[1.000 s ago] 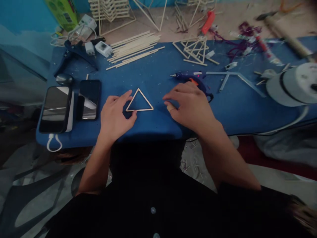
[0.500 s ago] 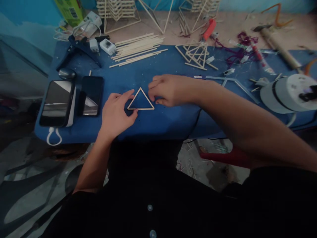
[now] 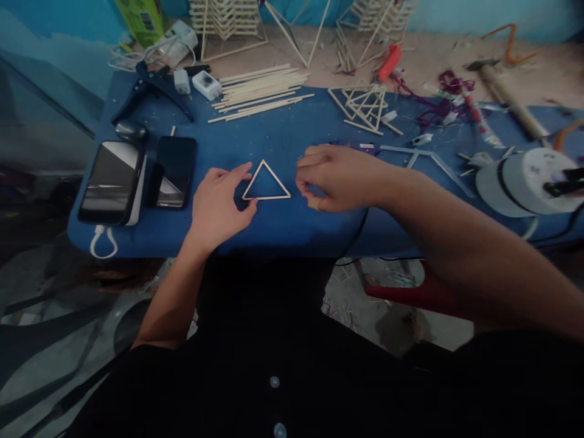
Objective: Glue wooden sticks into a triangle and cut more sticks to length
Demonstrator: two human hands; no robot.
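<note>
A flat triangle of thin wooden sticks [image 3: 269, 198] lies on the blue tabletop in front of me. My left hand [image 3: 218, 204] holds its left corner, with the forefinger at the slanted side and the thumb against the bottom stick. Just right of the triangle, apart from it, is my right hand [image 3: 335, 177]. Its fingers are curled together, and whatever they may pinch is hidden. Behind the right hand lies a dark blue glue gun [image 3: 351, 146], partly covered by the hand, with a small red light showing.
Loose wooden sticks [image 3: 260, 91] lie at the back, left of some stacked stick triangles [image 3: 365, 103]. Two phones [image 3: 176, 173] rest at the left. To the right are a white cylindrical device [image 3: 511, 182], a hammer [image 3: 511, 97] and purple cord [image 3: 426, 109]. Stick frames [image 3: 228, 24] stand by the wall.
My right hand has drawn away from the triangle's right side, moving right and slightly nearer to me. The left hand keeps its place at the left corner. The whole view has shifted slightly.
</note>
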